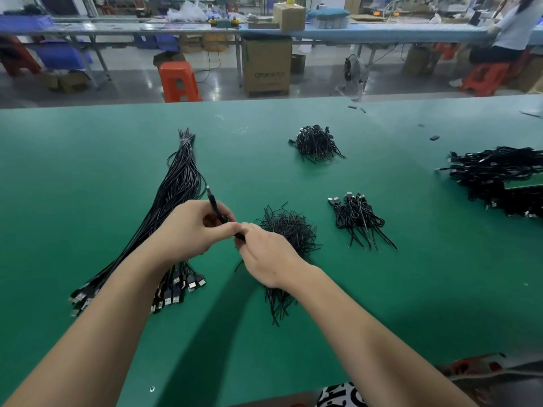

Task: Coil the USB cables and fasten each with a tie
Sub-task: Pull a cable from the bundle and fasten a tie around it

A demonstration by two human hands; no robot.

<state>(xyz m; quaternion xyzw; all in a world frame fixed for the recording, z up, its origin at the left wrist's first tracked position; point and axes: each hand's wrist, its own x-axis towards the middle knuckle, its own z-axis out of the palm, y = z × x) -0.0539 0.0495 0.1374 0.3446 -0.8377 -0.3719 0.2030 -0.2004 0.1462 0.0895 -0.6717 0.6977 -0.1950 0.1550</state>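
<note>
My left hand (192, 227) and my right hand (266, 254) meet above the green table (117, 171), both pinching one black USB cable (214, 202) whose end sticks up past my left fingers. A long bundle of straight USB cables (173, 195) lies to the left, plugs toward me. A loose heap of black ties (289, 230) sits just right of my hands, partly hidden by my right hand. A small group of coiled, tied cables (357, 218) lies further right.
Another black heap (317, 142) sits mid-table at the back. A big pile of cables (499, 174) fills the right edge. Beyond the table's far edge stand an orange stool (177, 80) and a cardboard box (266, 66); a seated person (511, 30) is at the far right.
</note>
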